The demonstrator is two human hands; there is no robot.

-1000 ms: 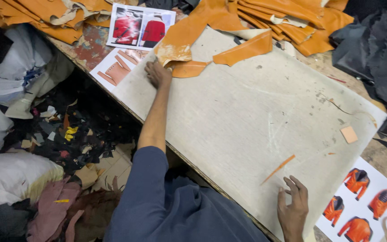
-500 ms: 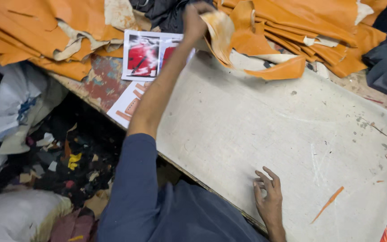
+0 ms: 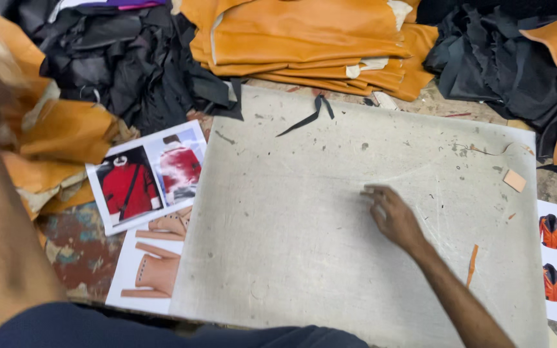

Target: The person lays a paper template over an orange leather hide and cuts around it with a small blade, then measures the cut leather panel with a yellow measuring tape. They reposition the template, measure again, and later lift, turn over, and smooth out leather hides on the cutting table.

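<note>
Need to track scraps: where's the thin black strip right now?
In the head view, the black strip lies on the far edge of the pale cutting board, just below the stacked orange leather, well beyond the right hand.

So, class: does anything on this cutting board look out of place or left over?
Yes. Stray offcuts lie on the pale cutting board: a black strip near its far edge, an orange sliver and a small tan square beyond the right hand.

Folded orange leather lies beside black scraps; a red-coat photo lies nearby.
</note>
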